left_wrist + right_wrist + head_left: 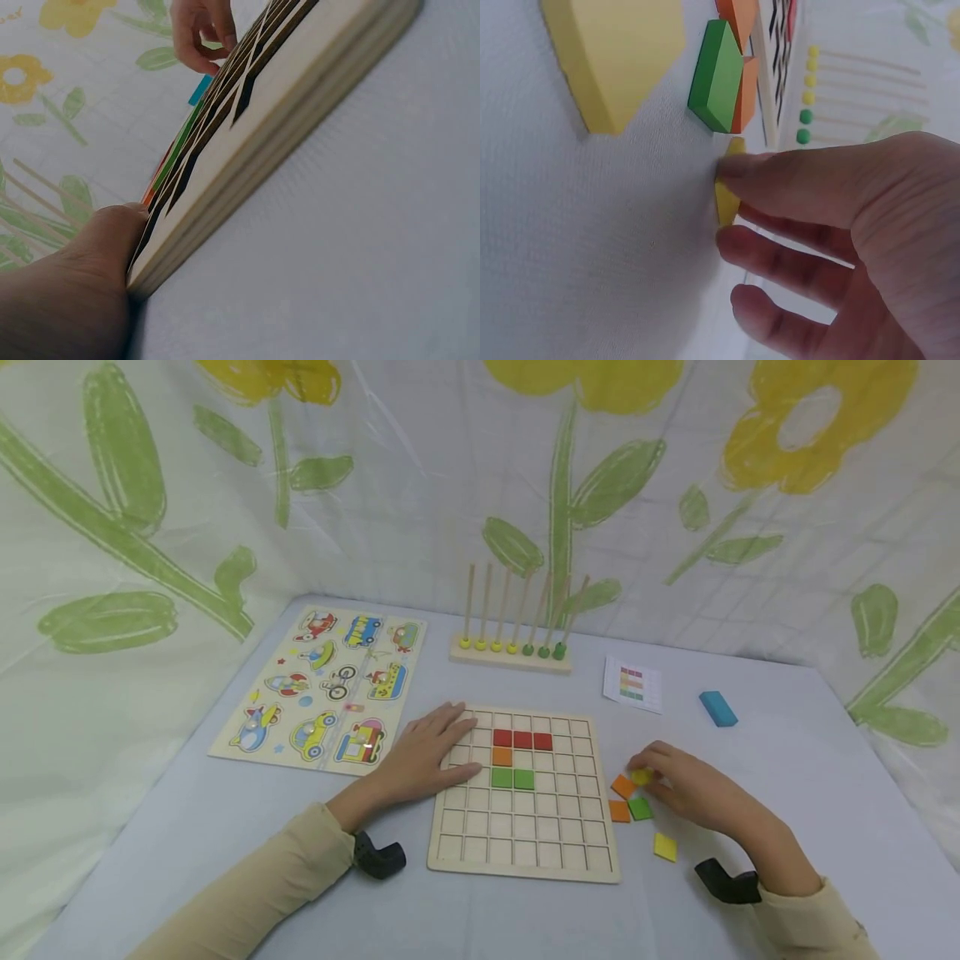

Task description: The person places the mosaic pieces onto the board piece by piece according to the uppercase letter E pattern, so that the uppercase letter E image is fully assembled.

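A wooden grid board [537,853] lies in the middle of the table. It carries three red tiles [522,740] in a row, an orange tile [502,757] below the leftmost, then two green tiles [513,778]. My left hand [420,760] rests on the board's left edge, fingers extended and thumb on the grid. To the board's right, my right hand [693,789] pinches a yellow tile [728,204] between thumb and fingers. Close by lie two orange tiles [623,787], a green tile [718,79] and another yellow tile [665,847].
A peg puzzle board [285,660] with vehicle pictures lies at the left. Behind the grid stands a rack of rods [510,657] with yellow and green beads. A small printed card [633,684] and a teal block [718,708] lie at the back right.
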`<act>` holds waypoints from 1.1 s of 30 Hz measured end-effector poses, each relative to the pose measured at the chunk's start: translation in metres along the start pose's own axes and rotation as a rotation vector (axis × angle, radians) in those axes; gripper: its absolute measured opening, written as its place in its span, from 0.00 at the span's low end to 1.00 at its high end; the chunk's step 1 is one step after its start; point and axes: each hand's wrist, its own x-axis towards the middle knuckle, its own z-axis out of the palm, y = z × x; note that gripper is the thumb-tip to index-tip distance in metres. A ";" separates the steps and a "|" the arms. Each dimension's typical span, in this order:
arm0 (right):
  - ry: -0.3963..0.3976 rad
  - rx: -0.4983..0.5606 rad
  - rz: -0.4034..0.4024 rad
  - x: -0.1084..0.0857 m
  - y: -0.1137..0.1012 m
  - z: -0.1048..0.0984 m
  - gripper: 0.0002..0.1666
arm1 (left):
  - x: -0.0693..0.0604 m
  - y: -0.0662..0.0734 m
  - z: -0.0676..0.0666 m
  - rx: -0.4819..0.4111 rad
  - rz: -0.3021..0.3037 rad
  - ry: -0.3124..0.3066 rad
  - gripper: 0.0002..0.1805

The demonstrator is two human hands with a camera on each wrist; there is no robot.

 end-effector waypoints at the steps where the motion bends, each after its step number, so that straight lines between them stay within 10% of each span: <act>1: -0.003 0.002 0.015 0.000 0.000 0.000 0.17 | 0.000 0.000 0.000 -0.001 0.000 -0.001 0.39; 15: 0.022 0.039 0.098 -0.001 -0.004 -0.002 0.18 | 0.000 0.000 0.000 0.001 -0.003 -0.004 0.39; 33: -0.012 0.022 -0.126 0.036 -0.061 0.011 0.12 | 0.000 0.000 0.001 -0.003 0.001 -0.002 0.39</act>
